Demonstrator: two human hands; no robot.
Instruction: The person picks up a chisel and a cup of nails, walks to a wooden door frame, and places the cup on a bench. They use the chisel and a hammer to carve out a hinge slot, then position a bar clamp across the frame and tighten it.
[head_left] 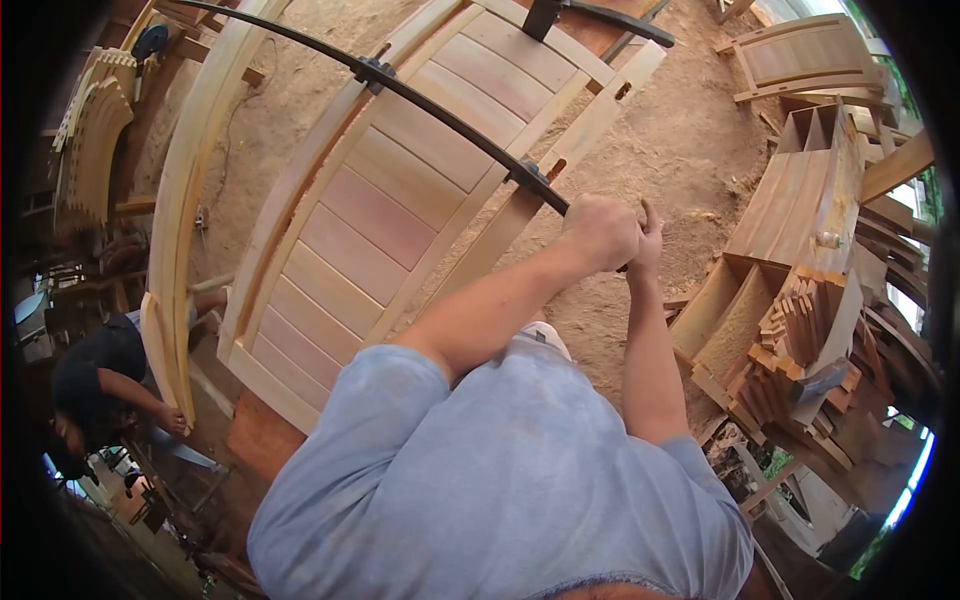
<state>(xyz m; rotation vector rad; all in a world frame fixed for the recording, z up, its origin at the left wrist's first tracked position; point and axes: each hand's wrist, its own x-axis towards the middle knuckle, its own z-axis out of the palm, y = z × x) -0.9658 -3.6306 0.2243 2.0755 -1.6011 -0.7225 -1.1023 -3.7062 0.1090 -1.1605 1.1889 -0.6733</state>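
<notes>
A slatted wooden panel (pixel 370 210) with a curved frame lies in front of me. A long black bar clamp (pixel 450 122) crosses it, with one jaw (pixel 374 74) at the far rail and another jaw (pixel 530 176) near the close edge. My left hand (pixel 600 232) is closed round the near end of the clamp, just past the panel's edge. Right beside it, touching it, my right hand (pixel 648 238) is also closed at the clamp's end, with the thumb or a finger pointing up. What its fingers grip is mostly hidden. Another dark clamp (pixel 620 22) sits at the panel's far end.
At the left a co-worker (pixel 110 385) bends beside a long curved beam (pixel 185 190). Stacked wooden boxes (pixel 790 205) and cut pieces (pixel 800 320) stand at the right. Another slatted panel (pixel 805 55) lies at the upper right. Sawdust covers the ground (pixel 670 130).
</notes>
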